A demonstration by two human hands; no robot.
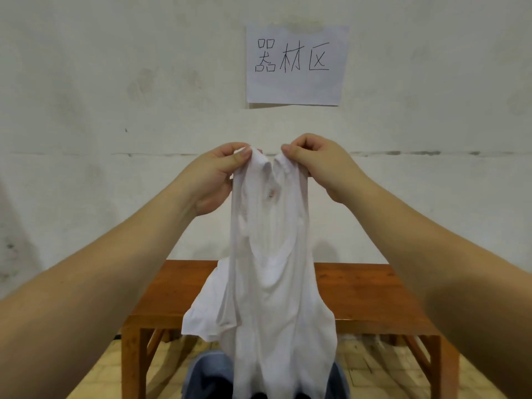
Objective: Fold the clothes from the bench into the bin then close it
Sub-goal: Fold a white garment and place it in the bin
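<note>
Above the bench (359,289), left hand (213,180) and right hand (319,165) up high, fingers (244,153) pinching a white shirt (270,269), shirt hanging down.

a white shirt (267,254) hangs in the middle of the frame, held up by its top edge. the left hand (218,177) pinches one side of the collar and the right hand (319,165) pinches the other, the two close together. the cloth drops long and creased, with a short sleeve flaring out at lower left. behind it, in the lower half of the frame, stands a brown wooden bench (365,298), its top partly hidden by the shirt.
</note>
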